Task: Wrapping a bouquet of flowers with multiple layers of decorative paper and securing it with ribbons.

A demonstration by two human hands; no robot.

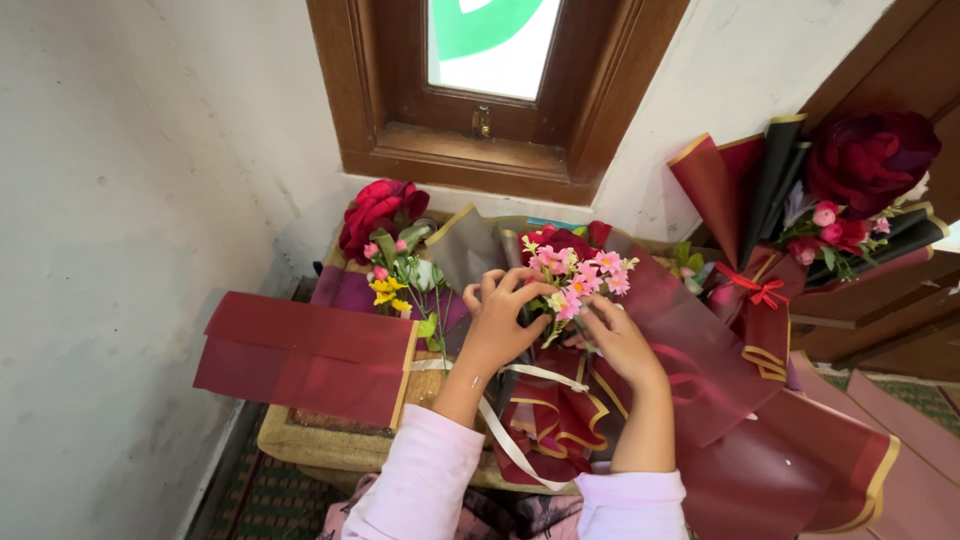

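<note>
At frame centre, the left hand (497, 318) and right hand (618, 338) both grip one pink flower sprig (578, 278) between two finished bouquets (392, 232).

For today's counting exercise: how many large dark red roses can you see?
2: one large red rose lies left of the hands below the window; one rose tops the finished bouquet at right. Wrapping paper may hide others.

Pink flowers (578, 275), maroon gold-edged wrapping paper (305, 355)
</note>
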